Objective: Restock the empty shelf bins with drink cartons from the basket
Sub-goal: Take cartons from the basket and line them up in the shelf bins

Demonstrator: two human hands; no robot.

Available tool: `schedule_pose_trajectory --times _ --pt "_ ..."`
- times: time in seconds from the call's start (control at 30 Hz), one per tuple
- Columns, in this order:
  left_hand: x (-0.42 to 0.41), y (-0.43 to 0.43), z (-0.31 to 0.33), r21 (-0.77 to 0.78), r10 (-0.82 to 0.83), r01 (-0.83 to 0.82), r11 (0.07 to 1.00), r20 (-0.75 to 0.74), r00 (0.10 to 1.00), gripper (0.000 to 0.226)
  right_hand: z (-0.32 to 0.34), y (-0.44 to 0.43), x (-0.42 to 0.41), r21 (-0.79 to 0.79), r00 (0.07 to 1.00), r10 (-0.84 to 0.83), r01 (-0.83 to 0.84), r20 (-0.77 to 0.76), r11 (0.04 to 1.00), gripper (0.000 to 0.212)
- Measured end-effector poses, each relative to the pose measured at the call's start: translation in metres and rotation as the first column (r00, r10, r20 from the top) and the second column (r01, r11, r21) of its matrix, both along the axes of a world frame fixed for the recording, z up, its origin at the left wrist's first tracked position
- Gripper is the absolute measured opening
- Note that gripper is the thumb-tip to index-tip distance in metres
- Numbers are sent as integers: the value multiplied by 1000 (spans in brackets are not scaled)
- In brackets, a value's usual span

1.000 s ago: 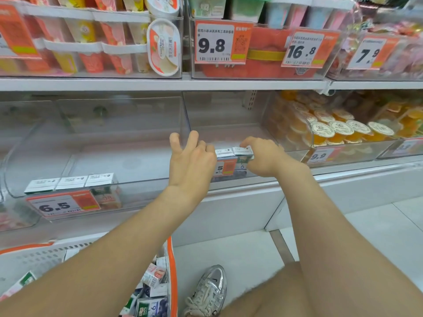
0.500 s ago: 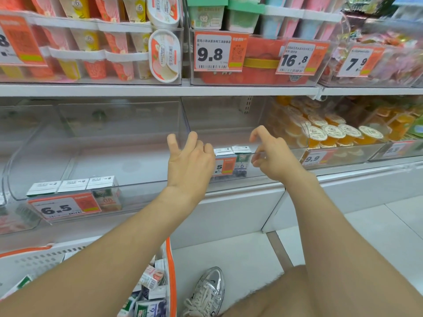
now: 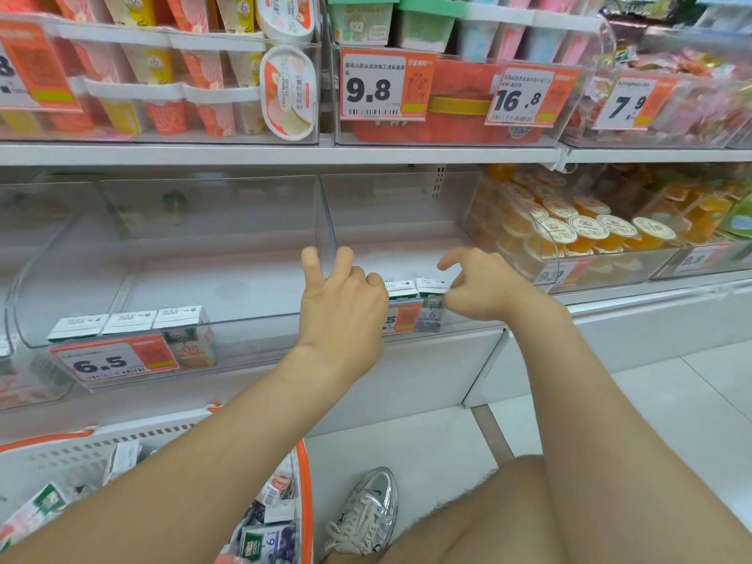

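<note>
Cartons (image 3: 401, 290) stand upright, tops up, between left hand (image 3: 342, 307) and right hand (image 3: 482, 289), grips slack, empty.

Clear glossy plastic bins (image 3: 211, 278) hold matt paper cartons (image 3: 130, 321), and the sneaker (image 3: 370, 510) is shiny silver.

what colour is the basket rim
Orange rim on the white plastic basket, seen in the head view.

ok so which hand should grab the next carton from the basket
Left, probably. The left hand holds nothing, and the basket sits low on that side, under its arm. The right hand is by the cartons in the bin and would have to cross the body.
</note>
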State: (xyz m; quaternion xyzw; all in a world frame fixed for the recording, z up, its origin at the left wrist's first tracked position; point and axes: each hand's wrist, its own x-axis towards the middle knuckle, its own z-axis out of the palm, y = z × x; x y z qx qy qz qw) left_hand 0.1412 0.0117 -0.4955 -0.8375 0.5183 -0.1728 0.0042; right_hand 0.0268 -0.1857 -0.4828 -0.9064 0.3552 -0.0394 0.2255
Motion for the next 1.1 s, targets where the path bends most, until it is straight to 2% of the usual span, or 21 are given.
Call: schedule_pose_trajectory --times 0.03,0.1,0.2,0.33,0.5,0.73,1.0,1.1 --pt "2 -1 0 -28 -8 8 1000 -7 1000 15 2 4 4 15 1000 -14 14 19 1000 56" --pt "7 -4 -5 -61 -13 13 998 2 1000 34 1 9 15 17 1000 -21 21 16 1000 44" --pt "18 -4 -15 -16 -41 42 999 17 999 50 -7 12 32 10 998 69 -69 -14 998 36" --pt "26 -2 -20 62 -75 72 995 42 996 45 -2 15 44 45 988 132 -129 -77 991 35" --pt "27 -4 -19 69 -89 87 994 29 996 39 -4 19 52 61 987 94 -86 -133 994 47" --pt "28 -7 -15 119 -63 62 991 0 998 40 -4 29 61 79 989 95 -86 -113 993 37" --pt "31 -14 -5 143 -87 96 985 -64 994 50 -9 34 69 6 987 76 -76 -142 997 41" --pt "34 -9 -5 111 -116 125 986 -76 990 62 -7 31 69 32 991 109 -107 -79 994 44"
